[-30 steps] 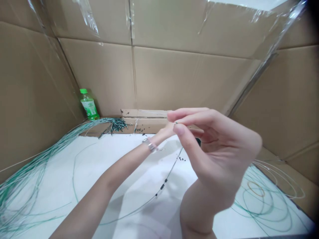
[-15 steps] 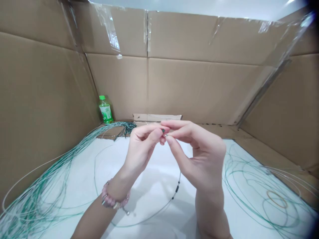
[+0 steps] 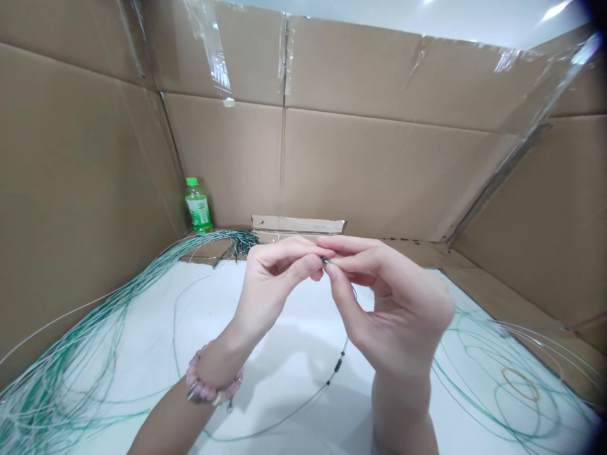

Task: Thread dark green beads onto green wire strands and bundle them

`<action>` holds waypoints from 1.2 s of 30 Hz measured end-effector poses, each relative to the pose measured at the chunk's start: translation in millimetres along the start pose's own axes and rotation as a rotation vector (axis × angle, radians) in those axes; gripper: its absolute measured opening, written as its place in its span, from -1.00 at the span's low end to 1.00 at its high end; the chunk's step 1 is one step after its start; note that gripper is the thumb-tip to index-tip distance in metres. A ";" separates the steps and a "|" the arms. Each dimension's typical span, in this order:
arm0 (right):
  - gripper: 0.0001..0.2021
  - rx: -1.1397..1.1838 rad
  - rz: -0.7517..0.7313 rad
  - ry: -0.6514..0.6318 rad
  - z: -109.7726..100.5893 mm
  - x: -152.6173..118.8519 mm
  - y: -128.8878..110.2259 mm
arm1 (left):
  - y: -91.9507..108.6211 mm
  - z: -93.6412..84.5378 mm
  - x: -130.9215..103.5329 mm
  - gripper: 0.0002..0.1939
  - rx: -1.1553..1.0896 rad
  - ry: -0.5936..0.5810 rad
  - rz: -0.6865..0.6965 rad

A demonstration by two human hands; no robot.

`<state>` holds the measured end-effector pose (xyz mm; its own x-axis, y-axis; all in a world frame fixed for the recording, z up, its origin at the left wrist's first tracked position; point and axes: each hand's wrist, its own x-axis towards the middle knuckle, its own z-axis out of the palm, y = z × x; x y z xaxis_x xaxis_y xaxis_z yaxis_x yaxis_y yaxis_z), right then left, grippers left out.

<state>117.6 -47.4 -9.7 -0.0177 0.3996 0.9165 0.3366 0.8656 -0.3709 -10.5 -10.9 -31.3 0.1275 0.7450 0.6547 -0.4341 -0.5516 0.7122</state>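
Observation:
My left hand (image 3: 270, 278) pinches a small dark green piece (image 3: 325, 260) between thumb and forefinger; the fingertips hide most of it. Right against it, the thumb and fingers of my right hand (image 3: 398, 309) are closed on what looks like the end of a thin cord, barely showing. A thin greenish cord (image 3: 289, 418) with several small black beads or knots (image 3: 337, 365) on it runs up behind my right hand and curves down toward my left forearm. A pink bead bracelet (image 3: 208, 382) circles my left wrist.
Long green and white cords (image 3: 109, 316) lie in a bundle at the left, their dark ends at the back. Looser green cord coils (image 3: 478, 392) and a tan ring (image 3: 520, 384) lie at the right. A green bottle (image 3: 198, 208) stands in the back-left corner. Cardboard walls (image 3: 379, 170) surround the white surface (image 3: 265, 373).
Both hands have shifted slightly right and down in view, with fingertips still together. My right fingers now close in on the small green piece. The camera view has tilted a little.

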 end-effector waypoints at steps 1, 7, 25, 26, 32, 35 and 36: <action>-0.74 -0.005 -0.005 -0.002 -0.2 0.0 -0.2 | 0.0 0.3 -0.2 -0.91 0.000 0.001 -0.003; -0.71 -0.012 -0.019 -0.001 -0.5 -0.8 0.4 | -1.5 1.4 -0.5 -0.89 -0.021 0.007 -0.002; -0.81 -0.312 -0.145 0.028 -1.8 0.1 0.1 | 15.5 -1.4 -0.3 -0.81 0.462 0.091 0.359; -0.81 -0.330 -0.153 0.026 -1.7 0.1 -0.1 | 15.5 -1.7 0.0 -0.80 0.461 0.086 0.377; -0.82 -0.332 -0.201 0.045 0.2 -0.5 -0.4 | 6.6 0.7 0.7 -0.87 0.259 0.089 0.274; -0.82 -0.336 -0.198 0.058 0.8 -1.0 -0.4 | 1.7 1.9 -0.5 -0.88 0.152 0.066 0.205; -0.82 -0.335 -0.195 0.062 0.9 -1.1 -0.4 | 0.8 1.9 -1.1 -0.88 0.127 0.053 0.191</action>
<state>116.6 -47.8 -10.8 -0.0583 0.2093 0.9761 0.6216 0.7727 -0.1286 -9.3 -12.9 -31.0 0.0052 0.6397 0.7686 -0.3297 -0.7245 0.6052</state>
